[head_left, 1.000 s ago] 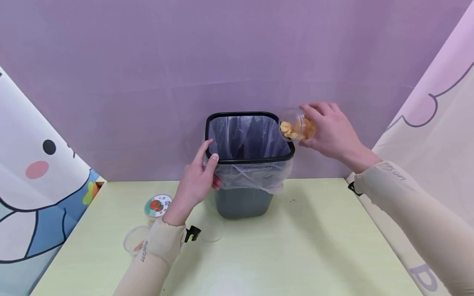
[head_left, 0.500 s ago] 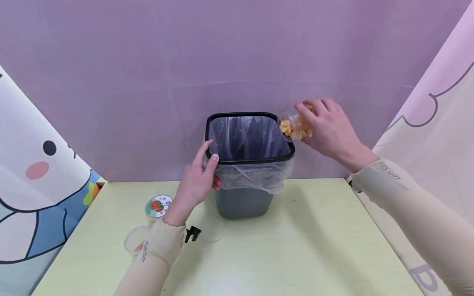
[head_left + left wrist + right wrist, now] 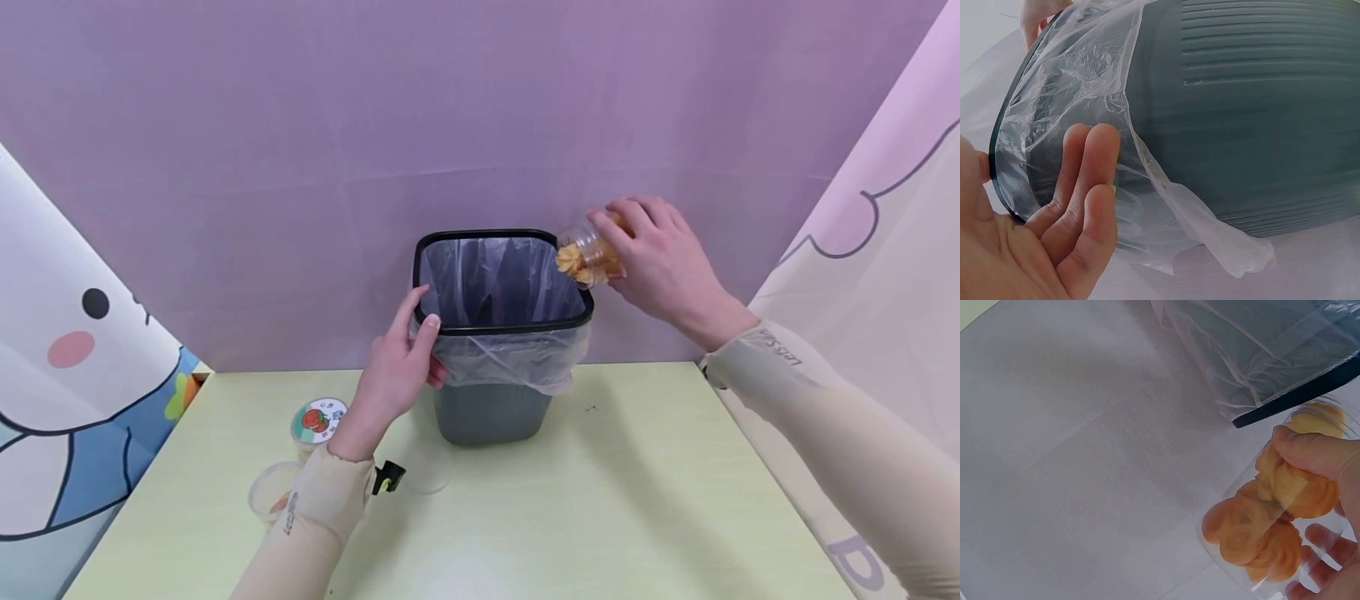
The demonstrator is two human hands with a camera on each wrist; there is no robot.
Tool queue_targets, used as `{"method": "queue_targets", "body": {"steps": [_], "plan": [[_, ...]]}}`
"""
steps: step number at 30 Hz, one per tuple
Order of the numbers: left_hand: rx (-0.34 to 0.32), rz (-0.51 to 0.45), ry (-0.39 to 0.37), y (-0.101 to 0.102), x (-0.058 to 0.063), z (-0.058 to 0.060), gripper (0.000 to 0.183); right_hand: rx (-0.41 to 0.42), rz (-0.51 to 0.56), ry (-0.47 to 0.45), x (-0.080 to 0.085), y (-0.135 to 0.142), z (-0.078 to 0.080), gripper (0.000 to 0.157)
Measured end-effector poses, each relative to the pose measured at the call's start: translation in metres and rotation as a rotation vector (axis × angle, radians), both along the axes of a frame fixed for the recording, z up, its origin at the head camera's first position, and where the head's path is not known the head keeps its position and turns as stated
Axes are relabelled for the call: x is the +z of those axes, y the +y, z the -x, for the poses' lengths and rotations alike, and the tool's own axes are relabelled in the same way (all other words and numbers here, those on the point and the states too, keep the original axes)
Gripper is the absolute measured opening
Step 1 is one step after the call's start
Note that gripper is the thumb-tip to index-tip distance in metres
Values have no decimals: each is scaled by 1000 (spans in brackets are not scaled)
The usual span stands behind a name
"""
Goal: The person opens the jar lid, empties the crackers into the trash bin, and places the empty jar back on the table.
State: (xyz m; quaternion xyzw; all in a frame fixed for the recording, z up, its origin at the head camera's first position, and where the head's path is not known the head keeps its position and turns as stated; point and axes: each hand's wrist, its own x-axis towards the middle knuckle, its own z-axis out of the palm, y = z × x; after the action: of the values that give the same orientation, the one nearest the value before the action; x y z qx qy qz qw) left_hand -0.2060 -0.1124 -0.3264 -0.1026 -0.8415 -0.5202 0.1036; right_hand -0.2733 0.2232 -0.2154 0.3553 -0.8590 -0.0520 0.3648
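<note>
A dark grey trash bin (image 3: 491, 417) with a black rim stands upright against the back wall, its clear plastic liner (image 3: 517, 358) folded over the outside. My left hand (image 3: 392, 371) holds the bin's left front corner. Its thumb and index finger are at the rim, and the other fingers lie against the liner (image 3: 1079, 69). My right hand (image 3: 663, 267) grips a clear plastic jar (image 3: 1225, 565), tipped on its side with its mouth over the bin's right rim. Swirled golden cookies (image 3: 572, 260) fill much of the jar and have slid to its mouth.
On the left of the pale yellow table (image 3: 600, 517) stands a tub with a tomato-printed lid (image 3: 318, 419). Nearer me, a clear round container (image 3: 272, 490) with something orange inside is partly behind my left sleeve. A clear disc-like lid (image 3: 429, 471) lies before the bin.
My right hand has moved a little left with the jar and tilted its mouth further down over the bin. The cookies have shifted toward the opening. My left hand has stayed at the rim.
</note>
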Motion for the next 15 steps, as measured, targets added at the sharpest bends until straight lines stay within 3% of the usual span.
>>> {"method": "queue_targets", "body": {"steps": [15], "plan": [[1,1,2,-2,-1,0,57,50,-17,62,-1,-4,1,81]]}}
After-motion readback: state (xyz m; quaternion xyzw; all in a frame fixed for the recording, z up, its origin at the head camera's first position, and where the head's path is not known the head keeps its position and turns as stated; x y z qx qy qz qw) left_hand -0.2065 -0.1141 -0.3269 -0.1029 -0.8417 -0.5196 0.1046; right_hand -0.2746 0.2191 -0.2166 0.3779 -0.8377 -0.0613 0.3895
